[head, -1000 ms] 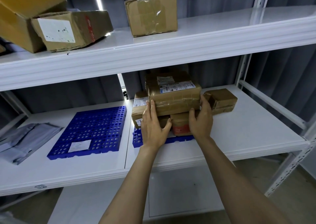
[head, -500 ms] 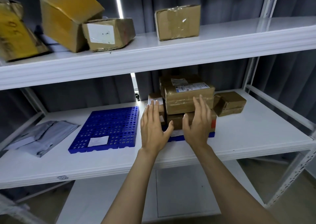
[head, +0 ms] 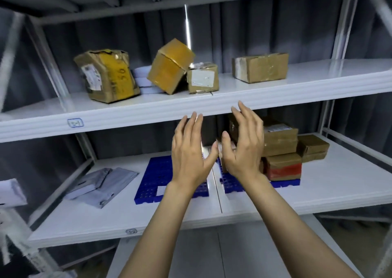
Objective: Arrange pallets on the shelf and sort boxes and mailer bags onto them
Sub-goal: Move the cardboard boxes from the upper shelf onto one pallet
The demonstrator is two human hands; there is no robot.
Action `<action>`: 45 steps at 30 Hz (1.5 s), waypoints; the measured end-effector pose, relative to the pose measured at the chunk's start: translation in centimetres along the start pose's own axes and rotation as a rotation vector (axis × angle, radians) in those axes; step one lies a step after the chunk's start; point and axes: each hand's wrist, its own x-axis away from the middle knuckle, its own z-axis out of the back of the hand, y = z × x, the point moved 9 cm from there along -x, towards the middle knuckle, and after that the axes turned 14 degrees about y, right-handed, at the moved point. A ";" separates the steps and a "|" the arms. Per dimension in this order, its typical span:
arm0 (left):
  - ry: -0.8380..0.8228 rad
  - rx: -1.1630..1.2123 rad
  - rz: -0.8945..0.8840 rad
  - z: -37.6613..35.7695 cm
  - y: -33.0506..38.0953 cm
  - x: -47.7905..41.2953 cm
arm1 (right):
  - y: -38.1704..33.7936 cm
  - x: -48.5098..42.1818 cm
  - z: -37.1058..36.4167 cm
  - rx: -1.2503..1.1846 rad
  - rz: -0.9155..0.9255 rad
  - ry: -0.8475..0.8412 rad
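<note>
Left hand [head: 189, 156] and right hand [head: 244, 148] up, grip loose, empty, near stacked boxes [head: 280, 148] on blue pallet [head: 233, 182].

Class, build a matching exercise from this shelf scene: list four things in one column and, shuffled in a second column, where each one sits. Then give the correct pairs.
Column one:
1. grey mailer bags
2. tilted yellow-taped box
3. red-taped box
4. left blue pallet

Column two:
A. upper shelf, leaning on a neighbouring box
B. lower shelf, far left, lying flat
C. lower shelf, bottom of the stack on the right pallet
D. lower shelf, partly behind the left hand, carrying no boxes

Pairs: 1-B, 2-A, 3-C, 4-D
</note>
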 end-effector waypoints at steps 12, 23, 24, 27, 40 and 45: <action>0.142 -0.119 -0.001 8.8 -8.3 -9.7 | -10.4 -5.4 -10.9 -0.090 -0.001 -0.137; 0.150 -0.218 0.179 9.5 -16.5 -13.3 | -13.7 -5.8 -19.5 -0.195 -0.075 -0.274; 0.151 -0.221 0.188 9.4 -16.9 -13.5 | -13.9 -6.0 -20.0 -0.197 -0.061 -0.267; 0.147 -0.255 0.188 8.9 -17.6 -14.1 | -13.5 -7.1 -20.6 -0.092 0.002 -0.213; 0.104 -0.173 -0.018 2.7 -12.6 -16.5 | -5.9 -10.7 -19.4 0.267 -0.117 -0.107; -0.173 -0.072 0.157 -1.7 -12.4 -17.0 | -4.8 -11.1 -18.6 0.148 -0.246 -0.073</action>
